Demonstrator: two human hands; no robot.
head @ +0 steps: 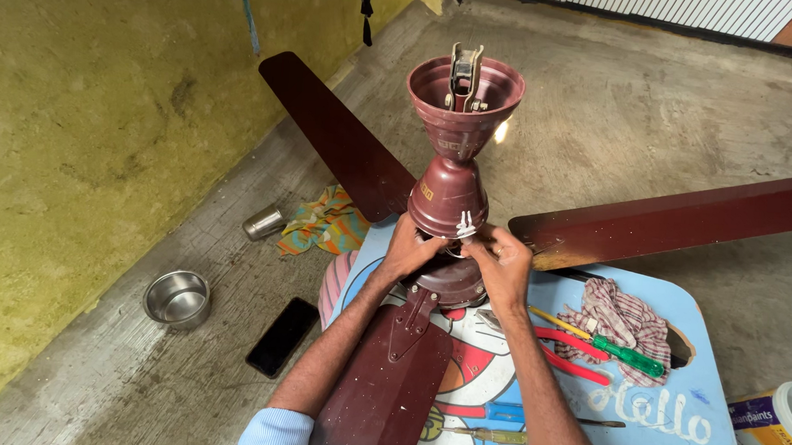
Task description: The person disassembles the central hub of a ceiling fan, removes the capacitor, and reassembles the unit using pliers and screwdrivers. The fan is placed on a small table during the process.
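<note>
Both hands, left (410, 248) and right (499, 258), each with a closed grip on the wires (465, 225) under the fan (450, 198) cup, blades still on, tools untouched on the bench (672, 430).

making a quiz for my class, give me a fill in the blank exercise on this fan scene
1. Both hands, left hand and right hand, touch the ceiling fan just below its lower ____ cup.
2. The fan rests on a small ____ table with a cartoon print.
3. The screwdriver lying on the checked cloth has a ____ handle.
4. On the floor beside the wall stands a steel ____, near a black phone.

Missing words: maroon; blue; green; bowl
</note>
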